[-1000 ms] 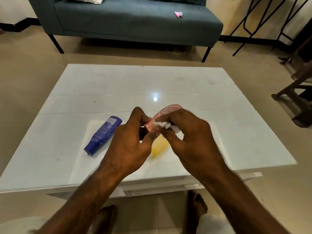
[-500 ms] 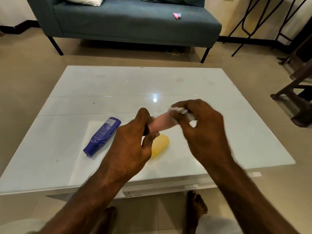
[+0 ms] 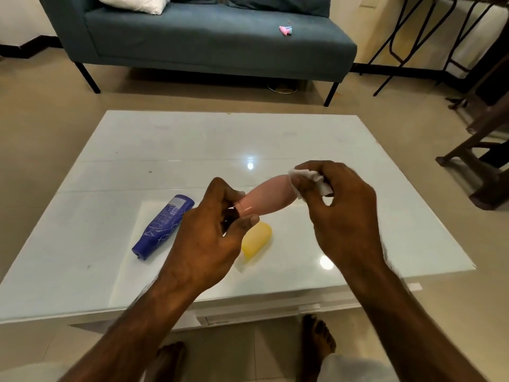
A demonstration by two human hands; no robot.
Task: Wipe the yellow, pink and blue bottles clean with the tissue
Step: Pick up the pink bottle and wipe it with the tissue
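My left hand (image 3: 205, 241) grips the cap end of the pink bottle (image 3: 265, 198), which it holds level above the white table (image 3: 192, 144). My right hand (image 3: 340, 213) pinches a crumpled white tissue (image 3: 308, 179) against the bottle's far end. The blue bottle (image 3: 162, 226) lies on its side on the table, left of my left hand. The yellow bottle (image 3: 256, 239) lies under the pink one, partly hidden by my left thumb.
A blue-grey sofa (image 3: 209, 40) stands beyond the table with a small pink object (image 3: 285, 30) on its seat. Dark wooden furniture (image 3: 479, 150) and metal stands (image 3: 413, 42) are at the right. My bare feet (image 3: 316, 337) show below the table's near edge.
My right hand has slid the tissue along the pink bottle from near the cap end out to its far end. My left hand kept its grip on the cap end.
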